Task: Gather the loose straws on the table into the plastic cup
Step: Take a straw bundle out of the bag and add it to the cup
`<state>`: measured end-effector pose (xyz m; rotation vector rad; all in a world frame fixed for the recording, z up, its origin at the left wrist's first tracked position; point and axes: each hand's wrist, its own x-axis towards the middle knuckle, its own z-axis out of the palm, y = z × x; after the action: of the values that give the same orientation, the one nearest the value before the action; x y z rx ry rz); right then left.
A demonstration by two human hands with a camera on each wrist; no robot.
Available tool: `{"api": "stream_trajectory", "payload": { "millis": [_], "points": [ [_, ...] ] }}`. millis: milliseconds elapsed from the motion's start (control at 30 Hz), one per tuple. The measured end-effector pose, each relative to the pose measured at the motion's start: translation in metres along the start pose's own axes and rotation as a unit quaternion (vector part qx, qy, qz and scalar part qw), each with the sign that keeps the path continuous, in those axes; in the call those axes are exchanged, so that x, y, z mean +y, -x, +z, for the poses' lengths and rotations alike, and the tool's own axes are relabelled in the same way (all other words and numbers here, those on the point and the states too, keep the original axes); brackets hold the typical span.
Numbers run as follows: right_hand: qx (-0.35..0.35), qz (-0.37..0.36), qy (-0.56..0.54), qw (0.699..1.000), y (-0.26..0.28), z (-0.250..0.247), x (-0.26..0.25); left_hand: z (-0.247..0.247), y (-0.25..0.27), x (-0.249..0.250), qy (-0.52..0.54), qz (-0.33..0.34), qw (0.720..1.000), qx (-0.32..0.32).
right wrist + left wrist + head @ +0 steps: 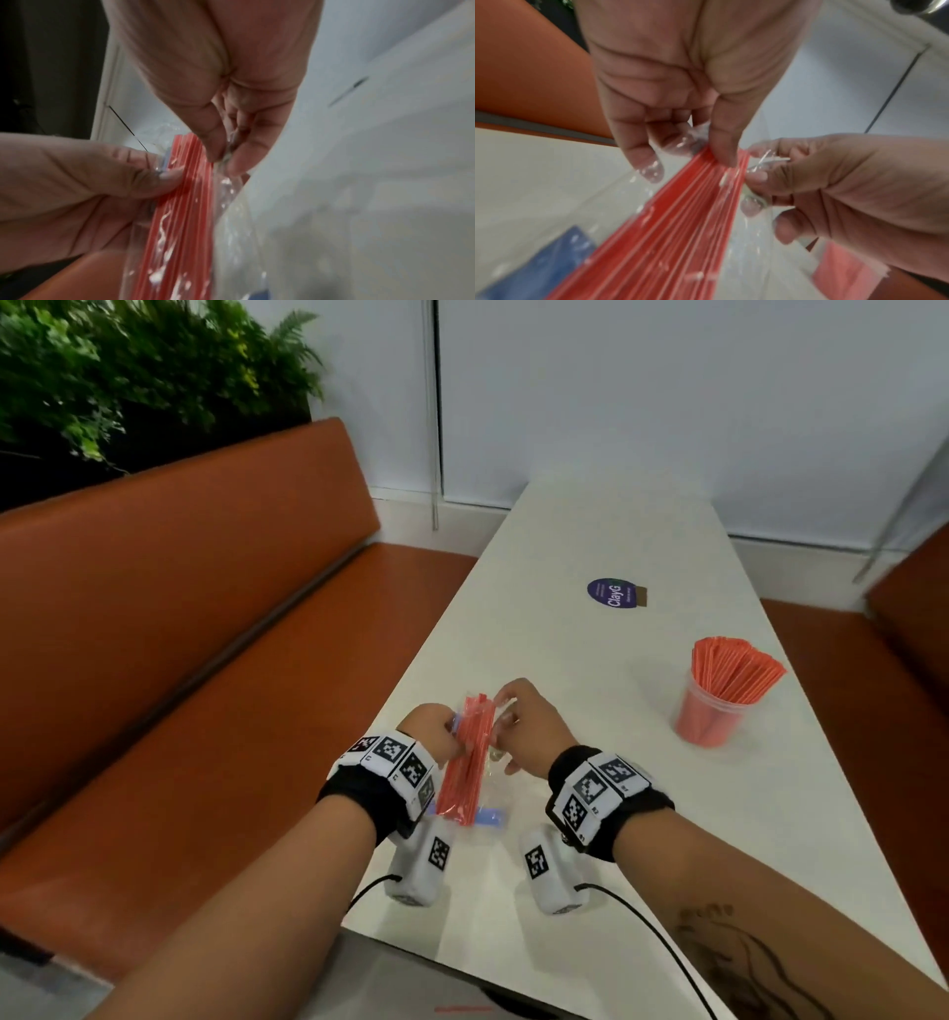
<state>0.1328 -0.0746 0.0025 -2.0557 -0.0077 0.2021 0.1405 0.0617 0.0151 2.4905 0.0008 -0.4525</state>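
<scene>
Both hands meet over the near end of the tabletop [590, 546], working on a clear bag [752, 253] that holds a bundle of red straws [470, 762]. The left hand [431, 729] has its grip closed on the bag's far end, thumb pressed across the straw tips; the right hand [529, 721] pinches the film on the other side of that same end between thumb and forefinger. Its other fingers are curled.

The bundle's long axis runs from the hands back toward the person, its near end resting on the tabletop by a blue strip [488, 816]. So the opening lies at the grip itself, and the straws would come out away from the body.

The cup [711, 711], already packed with straws, stands upright well off to the right and a little farther out. The right hand is the nearer one to it, so it looks best placed to carry straws across while the left steadies the bag.
</scene>
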Motion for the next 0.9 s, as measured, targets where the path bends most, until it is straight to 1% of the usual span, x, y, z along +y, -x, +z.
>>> {"api": "stream_trajectory", "payload": {
  "millis": [67,100,167,233,333,367,433,533,600,667,767,900],
  "points": [
    [0.052,-0.045,0.011,0.998,0.009,-0.026,-0.005,0.005,-0.002,0.02,0.097,0.068,0.993,0.026],
    [0.074,-0.062,0.015,0.995,0.014,-0.039,-0.007,0.009,-0.003,0.03,0.153,0.106,0.982,0.028],
    [0.117,-0.088,0.021,0.989,0.024,-0.065,-0.008,0.017,-0.004,0.049,0.257,0.174,0.95,-0.008],
    [0.152,-0.104,0.029,0.983,0.034,-0.086,-0.007,0.027,-0.009,0.067,0.309,0.211,0.926,-0.046],
    [0.192,-0.111,0.03,0.975,0.046,-0.108,0.001,0.046,-0.016,0.087,0.345,0.237,0.903,-0.093],
    [0.202,-0.112,0.032,0.972,0.05,-0.113,0.004,0.053,-0.017,0.093,0.35,0.238,0.9,-0.103],
    [0.218,-0.115,0.039,0.968,0.057,-0.123,0.011,0.065,-0.016,0.102,0.365,0.229,0.897,-0.101],
    [0.237,-0.11,0.056,0.964,0.068,-0.132,0.018,0.081,-0.014,0.113,0.42,0.211,0.876,-0.106],
    [0.272,-0.103,0.113,0.95,0.072,-0.141,0.024,0.088,-0.01,0.12,0.425,0.202,0.874,-0.117],
    [0.29,-0.084,0.16,0.94,0.075,-0.15,0.027,0.096,-0.012,0.124,0.393,0.21,0.887,-0.121],
    [0.258,-0.056,0.187,0.946,0.077,-0.163,0.025,0.103,-0.017,0.129,0.331,0.224,0.909,-0.114],
    [0.184,-0.047,0.225,0.956,0.082,-0.175,0.017,0.105,-0.014,0.135,0.27,0.248,0.925,-0.098]
  ]
}}
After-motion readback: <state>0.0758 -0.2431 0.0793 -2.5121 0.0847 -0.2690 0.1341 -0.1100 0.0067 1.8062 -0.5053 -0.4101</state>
